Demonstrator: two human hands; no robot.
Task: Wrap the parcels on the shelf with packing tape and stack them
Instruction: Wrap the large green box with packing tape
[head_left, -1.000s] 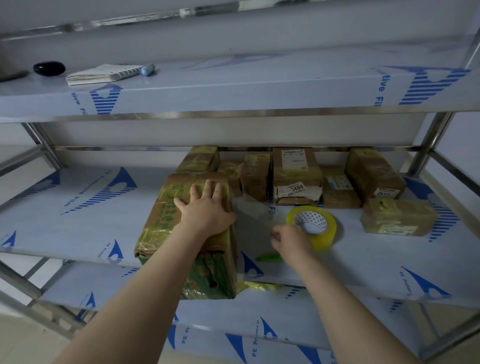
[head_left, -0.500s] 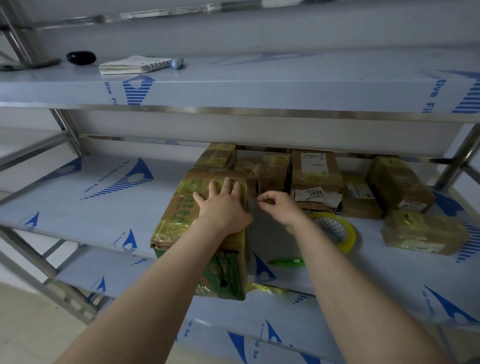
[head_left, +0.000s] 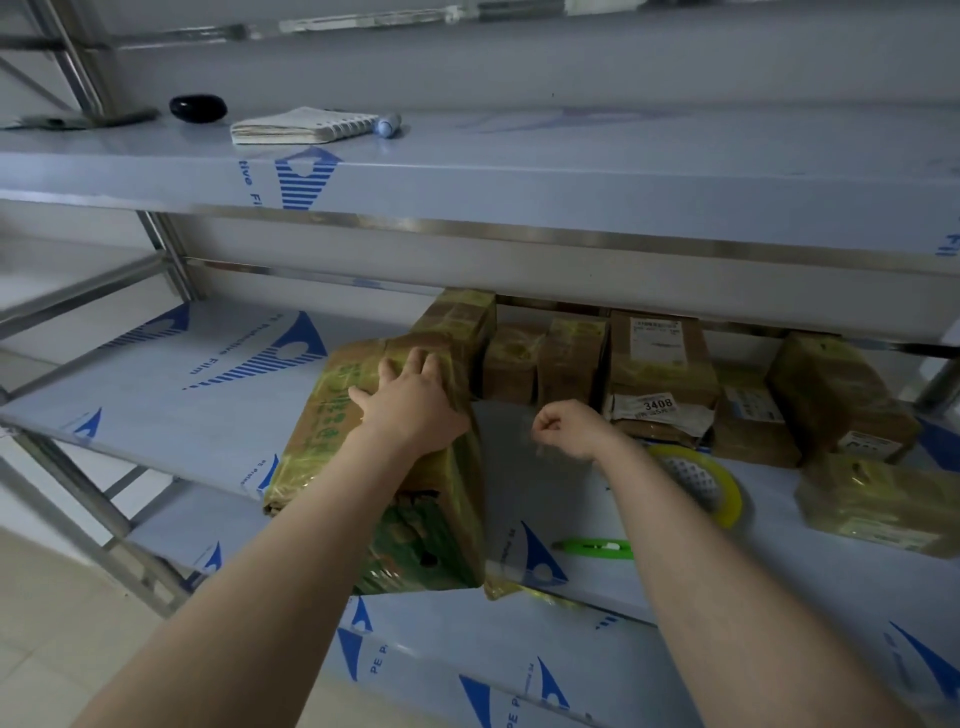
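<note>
A large brown parcel, partly wrapped in yellowish tape, lies on the middle shelf with its near end over the front edge. My left hand presses flat on its top. Just right of the parcel, my right hand is curled and pinches a clear strip of packing tape that runs across from the parcel's right side. The yellow tape roll lies flat on the shelf behind my right forearm, partly hidden by it.
Several taped parcels stand in a row at the back of the shelf, and one parcel lies at the right. A green cutter lies near the front edge. The upper shelf carries a notebook, a marker and a black object.
My right hand has left the spot beside the tape roll and risen up and back to the parcel's right side, carrying the tape strip. My left hand stays flat on the parcel.
</note>
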